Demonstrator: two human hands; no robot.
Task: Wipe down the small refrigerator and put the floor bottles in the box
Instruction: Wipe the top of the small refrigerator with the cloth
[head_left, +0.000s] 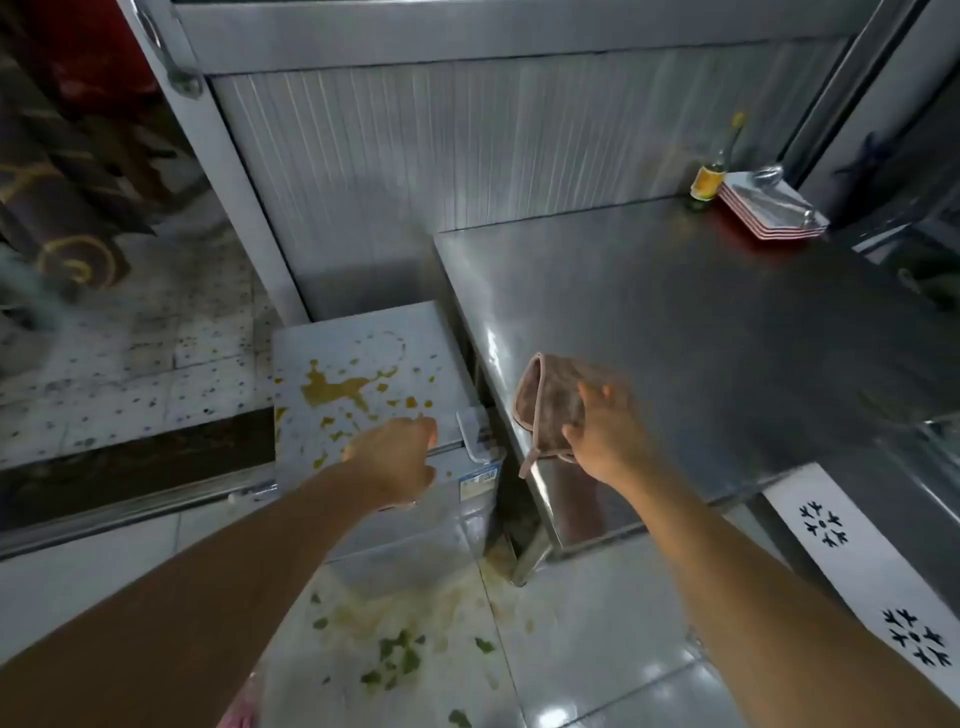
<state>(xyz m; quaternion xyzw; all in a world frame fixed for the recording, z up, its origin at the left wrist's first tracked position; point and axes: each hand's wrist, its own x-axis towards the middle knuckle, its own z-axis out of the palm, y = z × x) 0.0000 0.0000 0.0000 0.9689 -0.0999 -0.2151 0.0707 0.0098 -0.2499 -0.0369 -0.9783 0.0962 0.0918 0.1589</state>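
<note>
Refrigerator left, table right

I see the small refrigerator (363, 374) just left of the table (701, 322); a cloth (550, 405) lies on the table's near-left corner, plates (769, 208) at its far edge.

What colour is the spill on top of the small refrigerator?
Yellowish-brown, splattered across the small refrigerator lid; the head view shows it.
</note>
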